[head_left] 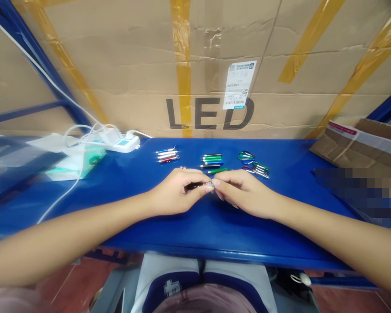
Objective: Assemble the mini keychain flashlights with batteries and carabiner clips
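My left hand [174, 193] is closed round a small dark tube with a silver end [195, 185], held above the blue table. At the silver end, my right hand [249, 193] pinches with thumb and forefinger; its fingertips hide whatever small part is between them. Just beyond the hands lies a row of black, green and blue tubes [213, 159]. To their left is a small group of slim metal tubes [167, 154] in blue, silver and red. Several coloured carabiner clips [260, 169] lie on the right.
Behind the blue table [189, 237] stands a big taped cardboard box [130, 65] marked LED. A white power strip [125, 142] with cables and a green-white tissue pack [94, 158] sit at the left. An open cardboard box [361, 143] is at the right.
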Action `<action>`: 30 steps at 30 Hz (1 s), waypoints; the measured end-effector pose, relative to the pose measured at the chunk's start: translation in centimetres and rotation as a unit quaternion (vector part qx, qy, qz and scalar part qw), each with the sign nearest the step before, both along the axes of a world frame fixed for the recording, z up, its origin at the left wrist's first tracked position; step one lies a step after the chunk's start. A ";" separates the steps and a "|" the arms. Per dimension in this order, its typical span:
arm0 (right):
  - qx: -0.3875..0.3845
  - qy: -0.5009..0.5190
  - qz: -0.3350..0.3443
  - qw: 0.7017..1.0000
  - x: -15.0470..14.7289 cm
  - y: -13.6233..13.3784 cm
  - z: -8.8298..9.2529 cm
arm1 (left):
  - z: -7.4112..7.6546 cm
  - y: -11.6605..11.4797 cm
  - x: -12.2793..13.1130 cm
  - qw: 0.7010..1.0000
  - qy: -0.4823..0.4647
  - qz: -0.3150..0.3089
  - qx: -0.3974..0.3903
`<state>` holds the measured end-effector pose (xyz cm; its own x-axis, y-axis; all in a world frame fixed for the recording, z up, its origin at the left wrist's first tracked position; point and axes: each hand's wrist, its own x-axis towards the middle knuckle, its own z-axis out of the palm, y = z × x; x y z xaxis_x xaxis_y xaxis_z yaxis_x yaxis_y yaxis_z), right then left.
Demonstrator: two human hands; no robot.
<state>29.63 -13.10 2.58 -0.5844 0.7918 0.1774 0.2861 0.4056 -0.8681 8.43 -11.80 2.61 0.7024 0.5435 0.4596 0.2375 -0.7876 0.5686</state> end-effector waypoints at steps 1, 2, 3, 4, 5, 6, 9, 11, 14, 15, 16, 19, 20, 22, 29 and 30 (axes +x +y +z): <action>0.013 -0.003 -0.009 1.000 0.1 0.1 0.1 | 0.0 0.0 0.0 1.000 -0.008 0.003 -0.023; 0.031 -0.003 -0.018 0.999 0.3 0.2 0.1 | 0.0 0.1 0.0 0.999 -0.016 0.010 -0.051; 0.057 -0.002 -0.024 0.998 0.4 0.4 0.1 | 0.0 0.1 0.1 0.996 -0.024 0.018 -0.084; 0.087 -0.002 -0.023 0.996 0.6 0.5 0.0 | -0.1 0.2 0.1 0.992 -0.030 0.026 -0.118; 0.120 -0.003 -0.018 0.993 0.7 0.6 0.0 | -0.1 0.3 0.0 0.988 -0.034 0.030 -0.149; 0.148 -0.006 -0.011 0.989 0.8 0.8 -0.1 | -0.2 0.3 0.0 0.984 -0.035 0.030 -0.175; 0.174 -0.015 0.008 0.985 1.0 1.0 -0.4 | -0.3 0.5 0.0 0.981 -0.029 0.014 -0.192; 0.174 -0.018 0.012 0.985 1.1 1.0 -0.5 | -0.4 0.5 -0.1 0.984 -0.027 0.002 -0.178; 0.227 -0.035 0.041 0.972 1.3 1.1 -0.3 | -0.2 0.5 -0.1 0.979 -0.021 -0.010 -0.202; 0.251 -0.046 0.060 0.965 1.5 1.1 -0.2 | -0.2 0.5 -0.2 0.973 -0.014 -0.018 -0.231; 0.274 -0.059 0.080 0.957 1.6 1.2 0.0 | -0.1 0.5 -0.2 0.962 -0.006 -0.029 -0.272; 0.322 -0.102 0.138 0.931 2.0 1.3 0.3 | 0.0 0.5 -0.3 0.896 0.010 -0.071 -0.439; 0.334 -0.112 0.151 0.924 2.1 1.3 0.4 | 0.0 0.5 -0.4 0.867 0.007 -0.083 -0.491; 0.360 -0.126 0.165 0.910 2.3 1.2 0.4 | 0.0 0.5 -0.4 0.821 -0.007 -0.099 -0.563; 0.500 -0.231 0.156 0.820 2.1 0.7 0.1 | -0.2 0.4 -0.1 0.757 -0.012 -0.088 -0.647; 0.506 -0.239 0.152 0.814 2.1 0.6 -0.1 | -0.2 0.5 -0.1 0.754 -0.010 -0.088 -0.651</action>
